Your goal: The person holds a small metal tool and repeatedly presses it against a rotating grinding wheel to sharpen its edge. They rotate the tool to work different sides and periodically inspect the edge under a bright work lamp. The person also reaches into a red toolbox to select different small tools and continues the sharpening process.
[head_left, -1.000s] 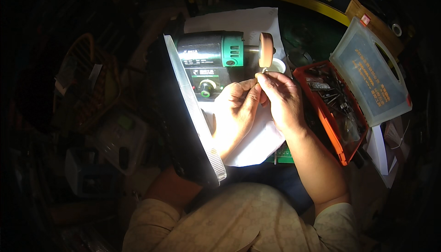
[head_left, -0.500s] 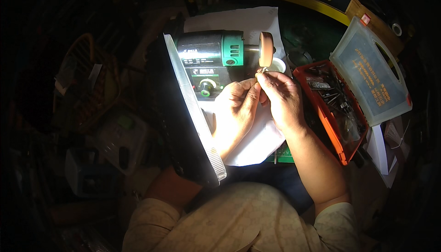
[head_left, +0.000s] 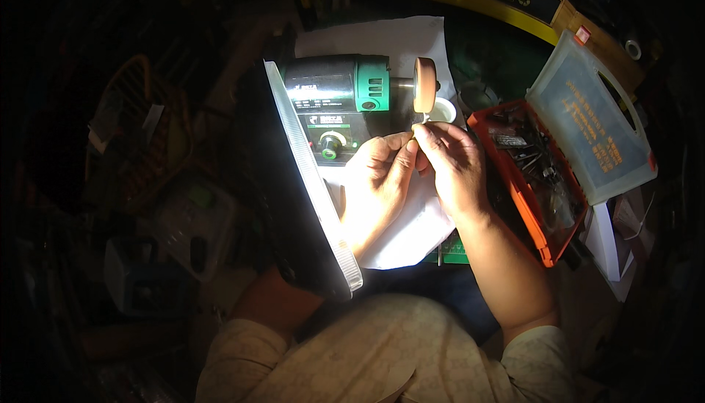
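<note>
A small shiny piece (head_left: pixel 425 118) pokes up from pinched fingertips (head_left: pixel 417 130) at the bottom of the tan wheel (head_left: pixel 424 85).

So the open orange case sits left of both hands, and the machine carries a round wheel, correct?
Not quite: the head view shows the open orange case right of both the left hand and the right hand. The machine does carry a round wheel.

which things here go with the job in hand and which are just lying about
Apparently in use:
- left hand and right hand, fingers together at a small pale piece
- disc-shaped wheel on the green-and-black motor

Untouched, seemingly just lying about:
- open orange case of metal parts
- white cup
- dim basket
</note>
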A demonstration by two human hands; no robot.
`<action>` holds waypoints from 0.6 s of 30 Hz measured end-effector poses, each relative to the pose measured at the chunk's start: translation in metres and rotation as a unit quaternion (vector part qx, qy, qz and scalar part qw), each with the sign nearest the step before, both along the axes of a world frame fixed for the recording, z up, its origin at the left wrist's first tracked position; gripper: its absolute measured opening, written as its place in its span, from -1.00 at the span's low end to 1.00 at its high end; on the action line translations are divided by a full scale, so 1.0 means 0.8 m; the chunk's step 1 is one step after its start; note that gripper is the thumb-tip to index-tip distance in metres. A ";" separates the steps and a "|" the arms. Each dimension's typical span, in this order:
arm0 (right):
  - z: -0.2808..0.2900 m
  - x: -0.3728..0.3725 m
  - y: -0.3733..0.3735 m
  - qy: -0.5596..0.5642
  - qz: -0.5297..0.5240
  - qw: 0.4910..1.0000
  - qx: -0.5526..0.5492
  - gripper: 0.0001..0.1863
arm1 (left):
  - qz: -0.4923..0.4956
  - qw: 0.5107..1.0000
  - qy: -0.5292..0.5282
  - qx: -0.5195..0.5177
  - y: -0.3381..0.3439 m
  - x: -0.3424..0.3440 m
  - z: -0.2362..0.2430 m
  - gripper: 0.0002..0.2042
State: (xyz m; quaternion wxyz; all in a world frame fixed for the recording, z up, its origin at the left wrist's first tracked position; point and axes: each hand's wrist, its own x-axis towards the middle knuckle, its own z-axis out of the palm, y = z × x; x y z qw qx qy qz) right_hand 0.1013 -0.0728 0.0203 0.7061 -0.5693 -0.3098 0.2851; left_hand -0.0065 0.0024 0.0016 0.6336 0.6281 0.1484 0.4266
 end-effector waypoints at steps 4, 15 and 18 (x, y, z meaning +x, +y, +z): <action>0.001 -0.005 -0.006 -0.016 -0.024 0.996 0.081 -0.77 | 0.031 0.999 0.033 0.027 0.001 -0.002 -0.011 -0.83; 0.000 0.005 -0.001 0.006 0.013 1.000 0.013 -0.72 | 0.056 0.998 -0.004 0.000 -0.001 0.000 -0.005 -0.83; 0.002 0.003 0.002 0.007 0.005 1.000 0.006 -0.71 | 0.020 0.999 -0.010 -0.023 -0.002 -0.002 -0.004 -0.84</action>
